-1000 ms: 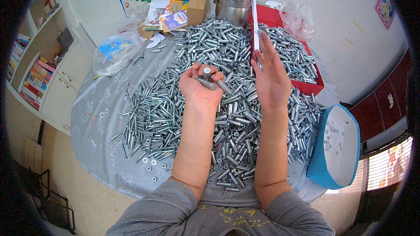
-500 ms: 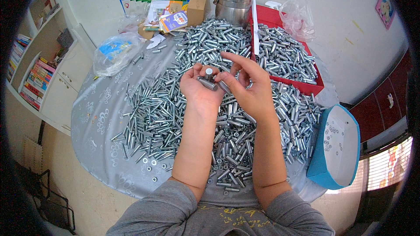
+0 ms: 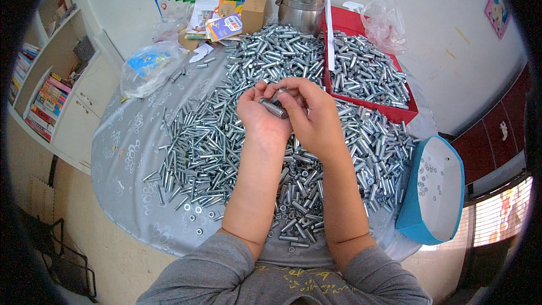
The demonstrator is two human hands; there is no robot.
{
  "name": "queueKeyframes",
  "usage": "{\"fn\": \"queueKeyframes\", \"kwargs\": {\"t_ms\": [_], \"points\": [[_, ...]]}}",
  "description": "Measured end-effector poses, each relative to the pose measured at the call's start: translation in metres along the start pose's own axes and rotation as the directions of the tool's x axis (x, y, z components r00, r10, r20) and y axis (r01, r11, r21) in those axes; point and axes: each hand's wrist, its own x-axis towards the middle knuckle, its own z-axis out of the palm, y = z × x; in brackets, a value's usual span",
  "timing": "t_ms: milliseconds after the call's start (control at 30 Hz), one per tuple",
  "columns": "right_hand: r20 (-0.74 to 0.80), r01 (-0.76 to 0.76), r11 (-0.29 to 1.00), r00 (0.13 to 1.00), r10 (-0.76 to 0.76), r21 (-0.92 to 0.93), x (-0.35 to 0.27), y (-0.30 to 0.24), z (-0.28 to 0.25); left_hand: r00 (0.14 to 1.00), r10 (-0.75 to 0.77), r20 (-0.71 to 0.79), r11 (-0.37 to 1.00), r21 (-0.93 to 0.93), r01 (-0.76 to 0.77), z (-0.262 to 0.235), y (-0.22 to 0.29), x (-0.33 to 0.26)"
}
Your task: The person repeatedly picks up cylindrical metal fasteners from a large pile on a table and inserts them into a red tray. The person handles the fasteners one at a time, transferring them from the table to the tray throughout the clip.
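My left hand (image 3: 255,112) is turned palm up and cupped over the middle of the heap. In it lies a shiny metal sleeve (image 3: 273,108), slanting across the palm toward the fingers. My right hand (image 3: 309,114) reaches over from the right, its thumb and fingers pinched together at the left fingertips. A bit of a small metal part shows between them; most of it is hidden. Below and around both hands spreads a big heap of metal bolts and sleeves (image 3: 197,152).
A red box (image 3: 407,114) filled with metal sleeves stands at the back right. At the right edge sits a blue bin (image 3: 432,226) with small washers. Loose washers (image 3: 198,210) lie at the near left. Behind are a steel pot (image 3: 303,11), a cardboard box (image 3: 255,8) and a plastic bag (image 3: 149,70).
My right hand has moved left and its fingers have closed in over the left palm. The round-ended metal piece that stood up there is now mostly covered.
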Motion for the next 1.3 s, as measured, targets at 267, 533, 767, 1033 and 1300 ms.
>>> {"fn": "queueKeyframes", "kwargs": {"t_ms": [267,533,767,1033,1300], "points": [[-0.056,-0.016,0.999,0.998,0.019,0.049,0.001,-0.011,-0.001,0.989,-0.061,0.132,0.997,-0.040,0.066,-0.012,0.003,0.012],[-0.181,0.010,0.999,0.984,0.000,0.051,0.000,-0.003,0.010,0.987,-0.094,0.129,0.994,-0.044,0.100,-0.014,0.003,0.015],[-0.227,0.014,1.000,0.974,-0.016,-0.007,0.000,-0.006,0.011,0.979,-0.144,0.143,0.985,-0.070,0.155,-0.019,0.004,0.022],[-0.277,0.028,0.999,0.960,-0.034,-0.028,-0.001,-0.001,0.011,0.985,-0.171,0.007,0.985,-0.007,0.171,-0.014,-0.001,0.018],[-0.350,-0.045,0.881,0.907,0.233,0.471,0.002,-0.004,0.010,0.969,-0.199,0.143,0.977,-0.051,0.208,-0.019,0.002,0.018]]}}
